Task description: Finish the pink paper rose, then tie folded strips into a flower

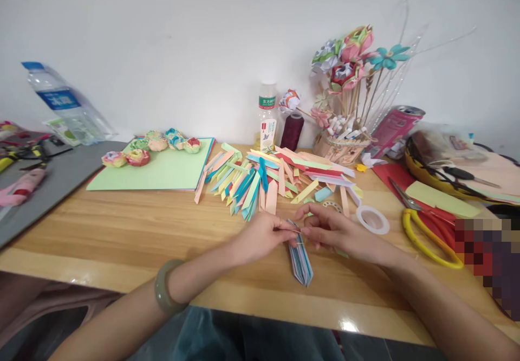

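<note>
A bundle of folded paper strips [300, 266], white, blue and teal with pointed ends, lies on the table between my hands. A thin pale thread [299, 243] crosses its upper part. My left hand [270, 234] is closed at the bundle's left side, with thumb and forefinger pinching a fine strand that looks like this thread. On the other side, my right hand [329, 225] pinches the strand between thumb and forefinger, the other fingers curled. My fingers partly hide the bundle's upper end.
Behind my hands spreads a pile of folded coloured paper strips [244, 179]. Yellow-handled scissors [426, 236] and a tape roll [372, 220] lie right. Paper flowers [138, 158] rest on green sheets [170, 171]. A bottle [267, 117], thread spool [292, 132] and flower basket [341, 147] stand behind.
</note>
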Demonstrator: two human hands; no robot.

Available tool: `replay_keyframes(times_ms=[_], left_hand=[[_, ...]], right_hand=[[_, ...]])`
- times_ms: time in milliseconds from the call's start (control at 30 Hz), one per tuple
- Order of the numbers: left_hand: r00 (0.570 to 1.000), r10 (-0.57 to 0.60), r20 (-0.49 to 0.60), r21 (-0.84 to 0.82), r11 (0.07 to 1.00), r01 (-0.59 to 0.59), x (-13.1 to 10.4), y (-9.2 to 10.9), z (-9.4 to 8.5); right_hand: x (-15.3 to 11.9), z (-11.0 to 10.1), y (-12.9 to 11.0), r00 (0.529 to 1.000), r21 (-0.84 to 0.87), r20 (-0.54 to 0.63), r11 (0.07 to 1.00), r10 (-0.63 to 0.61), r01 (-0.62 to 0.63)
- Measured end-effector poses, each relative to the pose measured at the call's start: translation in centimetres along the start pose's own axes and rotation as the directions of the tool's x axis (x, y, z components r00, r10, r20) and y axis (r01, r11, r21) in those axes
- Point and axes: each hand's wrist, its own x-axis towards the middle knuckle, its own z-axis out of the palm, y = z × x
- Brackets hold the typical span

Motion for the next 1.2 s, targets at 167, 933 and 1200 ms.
replay_keyframes(times_ms=[167,933,1200], left_hand=[[0.994,-0.053,-0.093,-0.227,0.973,0.031,0.0,-0.2,0.3],[0.987,-0.104,-0.121,-0.055,0.994,0.098,-0.1,1.9,1.0],[0.989,-0.087,-0.123,-0.051,0.995,0.081,0.4,1.6,1.3]], right_hand=[[-0.8,-0.9,0.0,0.998,-0.407,-0.062,0.913,-0.026,-0.002],[-0.9,1.3,-2.0,0.939,-0.477,-0.261,0.876,-0.224,0.077],[-1.6,1.6,-2.2,0.890,-0.509,-0.310,0.849,-0.334,0.141]])
